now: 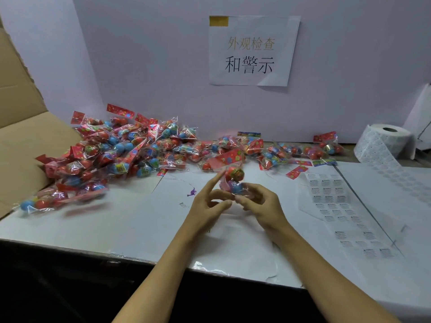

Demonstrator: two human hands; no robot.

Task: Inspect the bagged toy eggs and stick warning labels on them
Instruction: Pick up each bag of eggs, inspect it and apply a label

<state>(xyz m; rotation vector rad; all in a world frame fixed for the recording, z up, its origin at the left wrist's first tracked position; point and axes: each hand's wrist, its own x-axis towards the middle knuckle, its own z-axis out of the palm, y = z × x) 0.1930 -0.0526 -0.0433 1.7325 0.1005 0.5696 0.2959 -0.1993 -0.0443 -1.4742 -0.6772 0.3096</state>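
Both your forearms are reaching in over the table (93, 220) edge, and you're holding one bagged egg pack (233, 183) up mid-table: right hand (261, 206) pinching its lower end, left hand (205, 201) touching it with the index finger sticking out straight. Keep turning it slowly (that film's glaring), checking every egg. Then be peeling a label off the label sheet (331, 194) just right of you.
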